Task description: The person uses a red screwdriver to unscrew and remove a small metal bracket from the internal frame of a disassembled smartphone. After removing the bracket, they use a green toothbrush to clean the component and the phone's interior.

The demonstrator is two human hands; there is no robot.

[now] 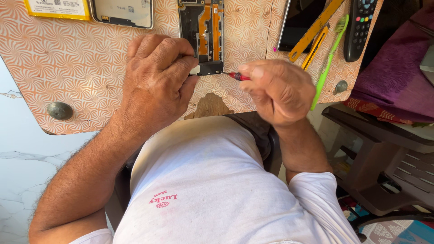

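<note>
The opened phone frame (202, 36) lies on the patterned desk (81, 68), long axis running away from the person. The left hand (156, 79), grip closed, pins its near-left corner. The right hand (278, 90), fisted around a red-handled screwdriver (238, 76), points its tip leftward at the frame's near edge. A green toothbrush (329, 61) lies right of the frame.

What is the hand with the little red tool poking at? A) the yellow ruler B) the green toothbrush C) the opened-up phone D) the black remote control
C: the right hand holds the red screwdriver with its tip at the bottom edge of the opened phone, which the left hand steadies.
</note>
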